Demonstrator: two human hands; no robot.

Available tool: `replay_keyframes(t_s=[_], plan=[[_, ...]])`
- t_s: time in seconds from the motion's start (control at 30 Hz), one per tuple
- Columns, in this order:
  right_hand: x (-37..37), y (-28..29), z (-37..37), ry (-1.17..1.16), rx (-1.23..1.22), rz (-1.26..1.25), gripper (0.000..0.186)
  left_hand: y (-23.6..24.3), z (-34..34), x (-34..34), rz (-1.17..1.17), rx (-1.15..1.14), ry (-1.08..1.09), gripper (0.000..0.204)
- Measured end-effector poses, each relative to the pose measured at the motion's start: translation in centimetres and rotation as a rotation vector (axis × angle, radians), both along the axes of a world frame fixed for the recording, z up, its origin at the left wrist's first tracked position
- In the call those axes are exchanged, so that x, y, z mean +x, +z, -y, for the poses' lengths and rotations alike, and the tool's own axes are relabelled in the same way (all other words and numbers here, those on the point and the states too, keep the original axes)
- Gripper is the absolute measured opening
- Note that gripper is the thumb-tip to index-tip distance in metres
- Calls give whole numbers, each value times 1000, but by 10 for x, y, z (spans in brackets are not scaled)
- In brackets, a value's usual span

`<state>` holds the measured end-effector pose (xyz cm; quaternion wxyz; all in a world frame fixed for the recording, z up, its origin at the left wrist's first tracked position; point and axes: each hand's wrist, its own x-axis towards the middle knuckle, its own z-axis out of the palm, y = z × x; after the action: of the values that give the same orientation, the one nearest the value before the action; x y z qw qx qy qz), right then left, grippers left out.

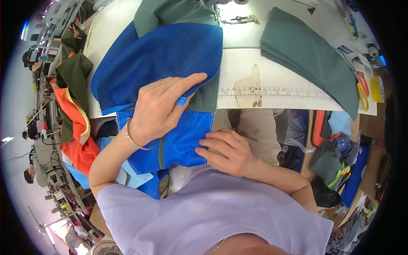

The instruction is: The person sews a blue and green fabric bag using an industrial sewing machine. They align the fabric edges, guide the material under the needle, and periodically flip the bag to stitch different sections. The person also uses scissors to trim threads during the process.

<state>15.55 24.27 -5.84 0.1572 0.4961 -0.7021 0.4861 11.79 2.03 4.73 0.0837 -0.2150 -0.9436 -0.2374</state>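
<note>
My left hand (168, 104), wearing a ring and bracelet, grips the lower right edge of a dark blue mesh fabric piece (157, 55), index finger along it, a small blue strip between the fingers. Grey-green fabric (202, 97) lies beneath the mesh. Below, a bright blue textured panel (182, 148) with a dark vertical strip hangs over the table edge. My right hand (225, 151) rests on that panel's right edge, fingers slightly bent and apart; its thumb is not clearly visible.
White sewing table (238, 63) with ruler strip; machine foot plate (240, 19) at top. Folded grey-green fabric (306, 59), scissors (363, 91) and yellow tape roll (377, 89) at right. Orange fabric (76, 136) drapes at left; bundled pieces (327, 157) lie lower right. People and machines along far left.
</note>
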Motion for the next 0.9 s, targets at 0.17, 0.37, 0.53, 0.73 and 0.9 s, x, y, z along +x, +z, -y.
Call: replay_keyframes(t_s=[0.17,0.37,0.53,0.73,0.9], plan=[[2,-1,-2,-3,-19,13,31,10,5,-3,-61,-56,-92,61],[-1,4,-3,9,-51,2,31,8,-2,-3,-72,-185,-186,61],[1,7,-16,-14,-59,13,28,-1,-16,-5,-53,-356,-256,63],[10,-10,3,-31,-184,-21,21,-12,-16,4,-93,-336,-275,50],[14,-18,13,-84,-251,2,21,4,-21,2,-56,-401,-286,46]])
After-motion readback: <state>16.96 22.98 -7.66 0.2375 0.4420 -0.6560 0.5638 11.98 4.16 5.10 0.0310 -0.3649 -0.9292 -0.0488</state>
